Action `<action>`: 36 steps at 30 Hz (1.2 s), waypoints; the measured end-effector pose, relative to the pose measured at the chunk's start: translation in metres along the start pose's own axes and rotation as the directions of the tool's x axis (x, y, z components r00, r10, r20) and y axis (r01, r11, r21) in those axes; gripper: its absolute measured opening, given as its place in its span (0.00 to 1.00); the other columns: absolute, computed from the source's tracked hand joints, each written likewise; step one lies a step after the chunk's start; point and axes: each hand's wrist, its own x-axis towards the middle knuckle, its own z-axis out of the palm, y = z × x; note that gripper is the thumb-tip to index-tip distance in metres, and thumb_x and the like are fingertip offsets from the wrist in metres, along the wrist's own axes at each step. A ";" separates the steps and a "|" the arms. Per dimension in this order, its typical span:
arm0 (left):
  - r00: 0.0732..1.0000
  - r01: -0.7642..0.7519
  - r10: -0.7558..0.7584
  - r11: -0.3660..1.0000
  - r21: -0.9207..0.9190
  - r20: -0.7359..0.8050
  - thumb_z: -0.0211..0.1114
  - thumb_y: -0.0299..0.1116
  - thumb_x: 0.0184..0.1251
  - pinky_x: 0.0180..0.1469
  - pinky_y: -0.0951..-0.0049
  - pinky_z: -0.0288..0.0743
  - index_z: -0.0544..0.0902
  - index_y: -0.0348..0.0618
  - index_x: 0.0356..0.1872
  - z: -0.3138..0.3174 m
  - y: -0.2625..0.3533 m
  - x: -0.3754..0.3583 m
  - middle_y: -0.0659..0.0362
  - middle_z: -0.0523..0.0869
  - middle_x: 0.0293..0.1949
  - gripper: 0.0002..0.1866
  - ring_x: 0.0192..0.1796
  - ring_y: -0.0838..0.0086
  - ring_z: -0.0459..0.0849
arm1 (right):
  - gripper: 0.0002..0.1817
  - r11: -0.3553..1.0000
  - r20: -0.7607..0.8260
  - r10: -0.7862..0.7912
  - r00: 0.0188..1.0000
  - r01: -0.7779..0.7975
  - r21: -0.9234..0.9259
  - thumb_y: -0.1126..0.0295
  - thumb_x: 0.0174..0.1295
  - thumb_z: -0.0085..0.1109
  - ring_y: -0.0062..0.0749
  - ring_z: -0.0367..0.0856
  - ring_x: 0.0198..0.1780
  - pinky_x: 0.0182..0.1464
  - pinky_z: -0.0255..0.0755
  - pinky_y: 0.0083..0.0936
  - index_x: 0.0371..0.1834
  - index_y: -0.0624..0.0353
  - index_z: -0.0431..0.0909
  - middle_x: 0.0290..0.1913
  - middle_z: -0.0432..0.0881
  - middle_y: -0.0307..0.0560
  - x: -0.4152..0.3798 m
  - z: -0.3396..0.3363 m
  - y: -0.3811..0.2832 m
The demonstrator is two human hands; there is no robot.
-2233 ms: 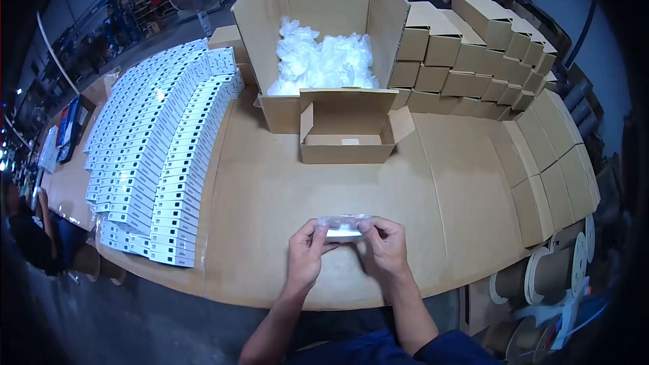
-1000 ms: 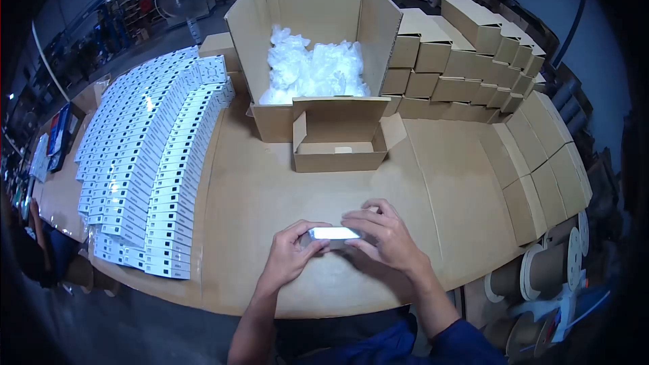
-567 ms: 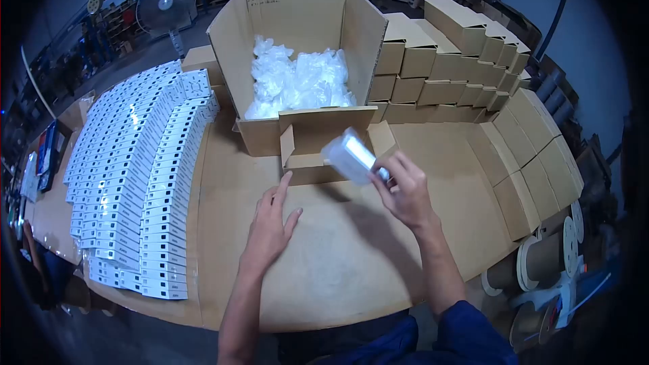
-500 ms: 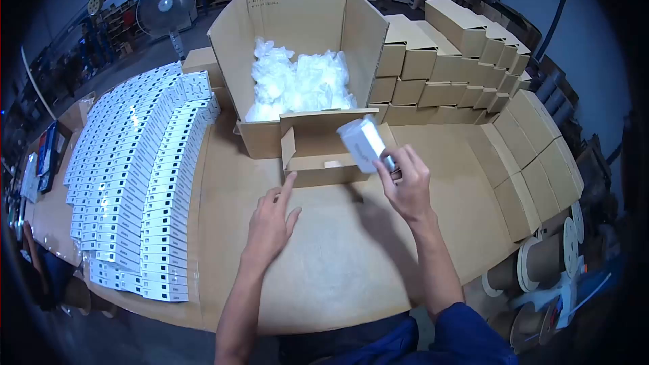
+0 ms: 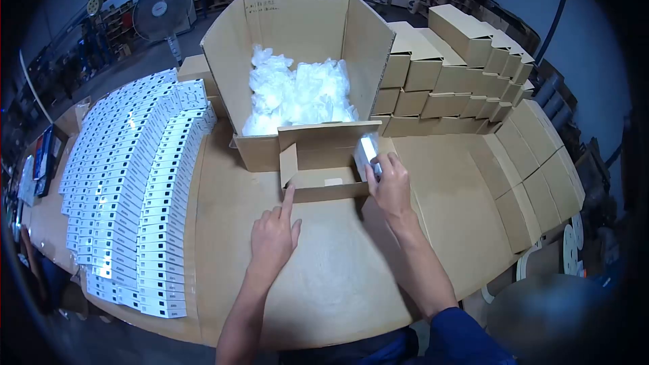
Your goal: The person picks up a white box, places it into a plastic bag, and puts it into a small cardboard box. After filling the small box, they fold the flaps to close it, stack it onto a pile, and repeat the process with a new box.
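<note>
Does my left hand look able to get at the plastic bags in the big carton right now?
Probably yes. The big carton is open toward you and its plastic bags are exposed, but your left hand would likely need to pass over or beside the small carton in front.

Workshop / pkg area | stacked ctns (image 5: 424, 74), cable reels (image 5: 569, 250), ind. fan (image 5: 159, 11)

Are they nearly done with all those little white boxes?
It doesn't look like it. Perhaps done: the stacked brown cartons look closed, but their insides are hidden. In hand: the right hand holds a wrapped white box at the right end of the open carton. Probably left: the many white boxes stacked on the left, and filling and closing that carton.
</note>
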 end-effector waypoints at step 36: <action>0.864 -0.046 0.082 0.995 0.085 -0.497 0.67 0.20 0.59 0.67 0.54 0.74 0.78 0.38 0.63 -0.106 -0.259 0.180 0.44 0.82 0.58 0.27 0.63 0.49 0.80 | 0.33 0.812 0.340 -0.370 0.865 0.124 0.570 0.76 0.67 0.56 0.66 0.72 0.71 0.74 0.67 0.45 0.76 0.67 0.60 0.70 0.71 0.73 0.096 0.209 -0.223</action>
